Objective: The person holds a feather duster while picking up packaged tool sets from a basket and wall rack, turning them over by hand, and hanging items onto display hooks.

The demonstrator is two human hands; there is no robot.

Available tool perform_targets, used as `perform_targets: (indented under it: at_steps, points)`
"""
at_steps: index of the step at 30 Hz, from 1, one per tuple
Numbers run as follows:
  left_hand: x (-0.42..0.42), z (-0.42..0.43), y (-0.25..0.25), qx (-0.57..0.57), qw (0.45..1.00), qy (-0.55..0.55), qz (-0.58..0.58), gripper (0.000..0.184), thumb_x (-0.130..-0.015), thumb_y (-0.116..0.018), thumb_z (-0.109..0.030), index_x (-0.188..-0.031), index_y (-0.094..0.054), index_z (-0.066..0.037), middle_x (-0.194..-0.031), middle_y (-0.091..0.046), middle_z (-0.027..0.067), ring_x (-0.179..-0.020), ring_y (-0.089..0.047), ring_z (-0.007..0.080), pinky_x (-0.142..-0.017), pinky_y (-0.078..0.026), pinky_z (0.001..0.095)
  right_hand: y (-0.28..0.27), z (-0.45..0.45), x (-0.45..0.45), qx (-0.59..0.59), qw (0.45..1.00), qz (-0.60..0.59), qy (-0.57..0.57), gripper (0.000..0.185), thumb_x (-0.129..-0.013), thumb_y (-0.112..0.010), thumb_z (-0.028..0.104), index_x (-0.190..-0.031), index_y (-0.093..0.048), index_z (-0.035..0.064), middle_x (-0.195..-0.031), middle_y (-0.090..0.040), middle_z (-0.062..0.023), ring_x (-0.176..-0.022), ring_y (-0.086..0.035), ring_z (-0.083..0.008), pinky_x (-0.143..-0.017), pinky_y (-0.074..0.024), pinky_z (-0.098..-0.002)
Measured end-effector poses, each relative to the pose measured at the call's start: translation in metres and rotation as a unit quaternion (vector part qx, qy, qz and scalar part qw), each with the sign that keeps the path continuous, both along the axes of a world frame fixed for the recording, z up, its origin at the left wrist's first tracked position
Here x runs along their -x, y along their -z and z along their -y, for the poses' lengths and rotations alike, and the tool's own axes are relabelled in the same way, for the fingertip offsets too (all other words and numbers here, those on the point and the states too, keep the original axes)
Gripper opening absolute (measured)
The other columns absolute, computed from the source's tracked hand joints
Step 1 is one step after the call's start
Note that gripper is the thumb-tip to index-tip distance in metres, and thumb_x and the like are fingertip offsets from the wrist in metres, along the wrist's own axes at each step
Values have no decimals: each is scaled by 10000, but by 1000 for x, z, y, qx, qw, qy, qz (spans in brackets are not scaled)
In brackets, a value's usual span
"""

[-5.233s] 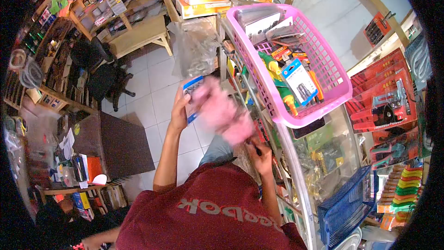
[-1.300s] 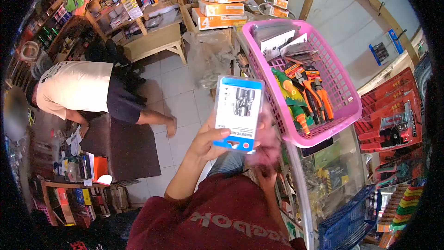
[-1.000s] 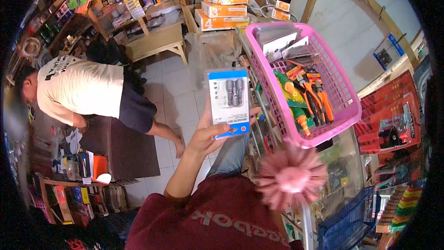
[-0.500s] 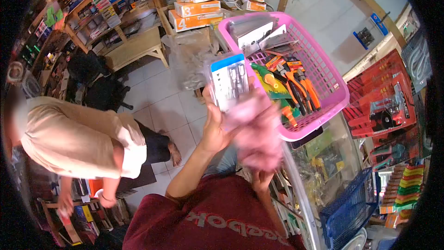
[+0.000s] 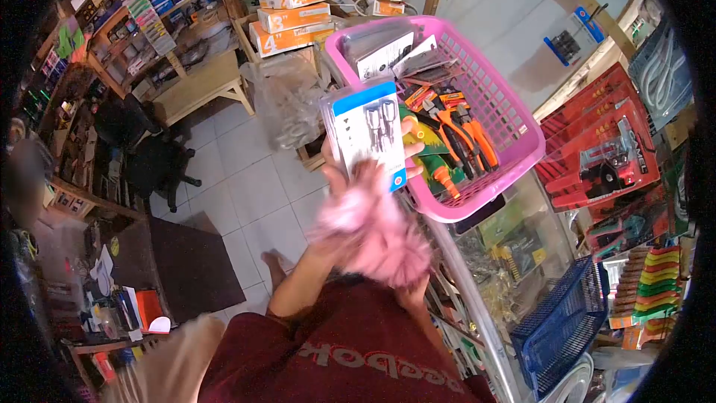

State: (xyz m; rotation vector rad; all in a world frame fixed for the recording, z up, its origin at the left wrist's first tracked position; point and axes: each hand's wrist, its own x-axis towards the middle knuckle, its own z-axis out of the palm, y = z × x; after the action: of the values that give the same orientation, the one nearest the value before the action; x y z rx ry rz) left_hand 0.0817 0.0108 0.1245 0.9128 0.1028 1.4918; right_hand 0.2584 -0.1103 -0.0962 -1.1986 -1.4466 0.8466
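My left hand holds a clear blister pack with a blue and white card and dark metal sockets, fingertips showing at its right edge. A pink duster, blurred by motion, lies across the pack's lower part and my left wrist. Below it, my right hand is closed on the duster, its handle mostly hidden. Right of the pack, a pink basket holds orange-handled pliers, green and orange nozzles and packaged items.
The basket rests on a glass display case. Orange boxes are stacked behind. A blue basket and hanging red tool packs are on the right. Left are a brown desk, an office chair and another person's blurred shirt.
The duster has swept from beside the case back onto the pack. The other person has moved from the desk to the lower edge. The view has shifted, with the basket now further left.
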Motion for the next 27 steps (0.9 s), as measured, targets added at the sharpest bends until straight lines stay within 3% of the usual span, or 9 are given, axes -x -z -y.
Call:
perform_targets:
  at_steps: [5, 7, 10, 12, 18, 20, 22, 23, 27]
  points:
    - [5, -1, 3, -2, 999, -35, -21, 887, -841, -329, -692, -1460, -98, -100, -1483, -210, 185, -1339, -287, 344, -1090, -250, 487, -6, -17, 9, -136, 987, 84, -8, 288, -878, -554, 167, -1115, -532, 5, -1141, -554, -172, -1013, -519, -193, -860, -436, -331]
    - [11, -15, 4, -74, 996, 42, 12, 912, -842, -309, -700, -1454, -104, -56, -1490, -194, 178, -1335, -285, 363, -1082, -260, 500, -9, -17, 12, -20, 998, 45, -36, 377, -880, -552, 95, -1222, -437, -14, -1203, -493, -174, -1119, -453, -245, -943, -369, -377]
    - [13, 7, 8, 60, 990, -122, -42, 895, -855, -298, -688, -1458, -93, -59, -1495, -204, 143, -1335, -290, 341, -1101, -228, 468, 0, -20, 28, 107, 972, -208, -4, 315, -888, -561, 129, -1152, -476, -21, -1097, -543, -141, -1011, -494, -230, -859, -408, -368]
    - [17, 7, 13, 67, 989, -127, -30, 865, -866, -284, -680, -1458, -112, -73, -1491, -218, 132, -1331, -297, 333, -1096, -239, 466, 11, -19, 46, 172, 883, -434, 47, 255, -895, -571, 198, -1029, -563, -18, -959, -624, -106, -851, -569, -189, -735, -480, -336]
    - [16, 5, 18, 120, 990, -57, 37, 843, -870, -312, -672, -1455, -151, -87, -1478, -253, 129, -1317, -314, 314, -1072, -282, 459, -27, -22, 25, 93, 993, 26, -68, 409, -913, -535, 159, -1265, -404, -3, -1141, -550, -121, -1034, -547, -222, -856, -481, -378]
    - [20, -3, 12, 138, 972, 132, 136, 811, -899, -275, -632, -1455, -122, -61, -1487, -233, 106, -1334, -292, 279, -1088, -258, 448, -24, -24, 32, -7, 998, 35, -55, 389, -897, -555, 108, -1242, -412, -2, -1117, -555, -120, -1018, -552, -233, -846, -482, -387]
    - [25, -1, 38, 12, 992, 98, 85, 777, -916, -268, -605, -1451, -133, -58, -1468, -270, 100, -1324, -313, 261, -1090, -266, 428, 14, -19, 30, -27, 999, 30, -21, 385, -893, -558, 77, -1240, -408, 5, -1137, -544, -131, -1037, -541, -241, -863, -475, -401]
    - [28, 1, 51, -49, 994, 76, 66, 761, -924, -265, -591, -1449, -139, -56, -1458, -288, 97, -1319, -324, 253, -1090, -270, 418, 26, -17, 31, 23, 992, -114, -45, 389, -904, -546, 94, -1254, -401, 10, -1162, -537, -132, -1063, -528, -238, -883, -465, -402]
    - [27, 14, 50, 42, 997, -27, -54, 702, -947, -280, -542, -1439, -158, -56, -1401, -346, 116, -1283, -366, 220, -1067, -304, 402, 2, -18, 39, 30, 998, -62, 1, 360, -922, -527, 201, -1213, -454, 3, -1135, -563, -125, -1046, -523, -275, -910, -414, -419]
